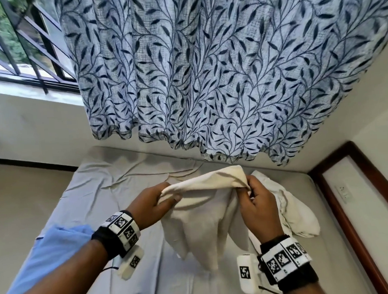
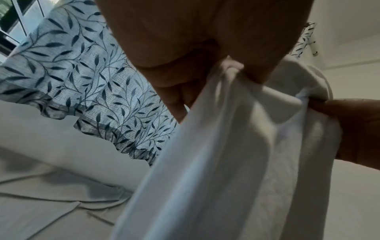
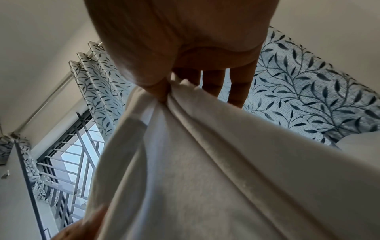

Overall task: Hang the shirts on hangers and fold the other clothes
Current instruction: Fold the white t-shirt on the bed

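Item: cream-white soft cotton garment point(image 1: 201, 216), creased, hanging in loose folds above the grey-sheeted bed point(image 1: 114, 187), toward its far right corner. Left hand point(image 1: 155, 200) pinches one top edge; right hand point(image 1: 256, 202) pinches the other.

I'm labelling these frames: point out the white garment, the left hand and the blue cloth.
white garment point(image 1: 199, 216): head view, hanging front panel.
left hand point(image 1: 156, 199): head view, back of hand.
blue cloth point(image 1: 56, 241): head view, upper part, on the bed.
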`<state>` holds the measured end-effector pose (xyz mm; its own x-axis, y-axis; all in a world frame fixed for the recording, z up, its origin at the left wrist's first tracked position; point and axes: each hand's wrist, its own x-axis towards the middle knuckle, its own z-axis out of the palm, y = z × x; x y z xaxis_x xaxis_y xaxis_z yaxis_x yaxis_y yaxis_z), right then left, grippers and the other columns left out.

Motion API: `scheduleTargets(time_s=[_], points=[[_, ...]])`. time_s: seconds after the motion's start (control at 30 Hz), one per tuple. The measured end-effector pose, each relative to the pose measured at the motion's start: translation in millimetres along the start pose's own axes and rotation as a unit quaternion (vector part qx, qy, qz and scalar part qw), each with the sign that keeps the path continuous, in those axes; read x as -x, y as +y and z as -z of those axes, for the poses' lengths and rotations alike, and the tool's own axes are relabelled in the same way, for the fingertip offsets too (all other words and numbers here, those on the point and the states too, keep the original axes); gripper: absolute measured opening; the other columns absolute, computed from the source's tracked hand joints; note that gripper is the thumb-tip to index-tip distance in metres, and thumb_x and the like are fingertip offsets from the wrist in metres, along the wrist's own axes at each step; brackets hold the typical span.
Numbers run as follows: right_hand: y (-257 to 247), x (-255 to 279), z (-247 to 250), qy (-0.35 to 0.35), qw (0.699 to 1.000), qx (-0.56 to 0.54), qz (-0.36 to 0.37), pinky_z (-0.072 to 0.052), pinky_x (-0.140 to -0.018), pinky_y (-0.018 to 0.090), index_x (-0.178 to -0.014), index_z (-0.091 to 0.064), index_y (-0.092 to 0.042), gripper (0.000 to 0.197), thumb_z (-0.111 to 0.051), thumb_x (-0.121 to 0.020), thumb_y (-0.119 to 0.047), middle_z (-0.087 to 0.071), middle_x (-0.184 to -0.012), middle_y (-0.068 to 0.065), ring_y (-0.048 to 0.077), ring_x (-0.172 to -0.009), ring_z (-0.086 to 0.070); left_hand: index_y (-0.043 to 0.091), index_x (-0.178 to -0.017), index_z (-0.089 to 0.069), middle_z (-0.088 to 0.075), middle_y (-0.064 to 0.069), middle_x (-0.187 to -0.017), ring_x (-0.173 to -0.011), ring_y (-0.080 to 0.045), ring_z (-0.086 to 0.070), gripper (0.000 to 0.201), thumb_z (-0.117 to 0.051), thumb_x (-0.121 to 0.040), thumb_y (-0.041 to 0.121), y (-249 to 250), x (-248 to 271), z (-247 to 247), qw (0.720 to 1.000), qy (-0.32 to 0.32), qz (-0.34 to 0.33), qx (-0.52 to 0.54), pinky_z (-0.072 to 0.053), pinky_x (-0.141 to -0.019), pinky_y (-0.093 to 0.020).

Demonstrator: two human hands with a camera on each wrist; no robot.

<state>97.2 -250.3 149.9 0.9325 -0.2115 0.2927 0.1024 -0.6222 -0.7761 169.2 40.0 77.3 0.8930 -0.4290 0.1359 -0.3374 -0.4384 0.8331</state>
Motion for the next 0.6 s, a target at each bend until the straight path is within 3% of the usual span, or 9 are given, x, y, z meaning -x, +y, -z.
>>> scheduleTargets(time_s=[0.07, 0.17, 0.3, 0.37, 0.43, 0.53, 0.6], points=[[4, -3, 3, 0.015, 1.000, -0.016, -0.012, -0.048, -0.072, 0.025, -0.107, -0.066, -0.032, 0.010, -0.058, -0.105, -0.025, -0.069, -0.090, -0.013, 0.008, -0.084, -0.064, 0.034, -0.096, -0.060, -0.068, 0.020, -0.090, -0.081, -0.007, -0.066, 0.041, -0.086, -0.074, 0.057, 3, 1, 4, 1.000, -0.017, 0.004, 0.009, -0.049, -0.067, -0.018], [10, -5, 7, 0.025, 0.999, -0.023, -0.016, -0.047, -0.069, 0.021, -0.104, -0.065, -0.034, 0.009, -0.056, -0.103, -0.033, -0.069, -0.088, -0.013, 0.008, -0.082, -0.064, 0.038, -0.109, -0.059, -0.067, 0.021, -0.102, -0.092, -0.006, -0.066, 0.055, -0.092, -0.067, 0.053, -1, 2, 10, 0.999, -0.042, 0.013, -0.022, -0.051, -0.077, -0.018], [16, 0, 4, 0.018, 0.998, -0.041, -0.044, -0.044, -0.066, 0.023, -0.103, -0.066, -0.034, 0.007, -0.059, -0.104, -0.032, -0.068, -0.084, -0.013, 0.005, -0.077, -0.061, 0.050, -0.116, -0.061, -0.069, 0.025, -0.109, -0.101, 0.003, -0.064, 0.043, -0.081, -0.080, 0.039, -13, 3, 15, 0.992, -0.071, 0.034, -0.097, -0.051, -0.087, -0.021], [19, 4, 1, 0.016, 0.997, -0.051, -0.052, -0.046, -0.065, 0.022, -0.103, -0.067, -0.034, 0.009, -0.060, -0.104, -0.029, -0.069, -0.085, -0.015, 0.004, -0.078, -0.063, 0.048, -0.117, -0.066, -0.072, 0.025, -0.107, -0.100, 0.003, -0.066, 0.032, -0.072, -0.087, 0.037, -18, 5, 15, 0.986, -0.077, 0.051, -0.137, -0.052, -0.086, -0.023], [22, 9, -2, 0.021, 0.997, -0.059, -0.054, -0.050, -0.068, 0.021, -0.107, -0.067, -0.035, 0.012, -0.060, -0.104, -0.026, -0.072, -0.091, -0.016, 0.004, -0.084, -0.066, 0.043, -0.109, -0.071, -0.075, 0.018, -0.100, -0.095, -0.005, -0.069, 0.023, -0.060, -0.089, 0.039, -23, 7, 16, 0.976, -0.073, 0.088, -0.183, -0.052, -0.080, -0.027], [26, 13, 0, 0.038, 0.994, -0.074, -0.073, -0.050, -0.068, 0.021, -0.107, -0.069, -0.032, 0.011, -0.063, -0.102, -0.024, -0.072, -0.089, -0.014, 0.007, -0.082, -0.066, 0.035, -0.101, -0.073, -0.076, 0.007, -0.093, -0.092, -0.018, -0.071, 0.043, -0.039, -0.084, 0.055, -33, 12, 17, 0.973, -0.019, 0.111, -0.203, -0.051, -0.075, -0.032], [31, 14, 9, 0.031, 0.995, -0.054, -0.076, -0.050, -0.066, 0.024, -0.103, -0.072, -0.032, 0.009, -0.071, -0.097, -0.026, -0.072, -0.081, -0.012, 0.011, -0.074, -0.066, 0.038, -0.106, -0.072, -0.076, 0.008, -0.100, -0.094, -0.018, -0.069, 0.044, -0.038, -0.084, 0.054, -33, 13, 21, 0.979, 0.032, 0.108, -0.171, -0.050, -0.080, -0.032]])
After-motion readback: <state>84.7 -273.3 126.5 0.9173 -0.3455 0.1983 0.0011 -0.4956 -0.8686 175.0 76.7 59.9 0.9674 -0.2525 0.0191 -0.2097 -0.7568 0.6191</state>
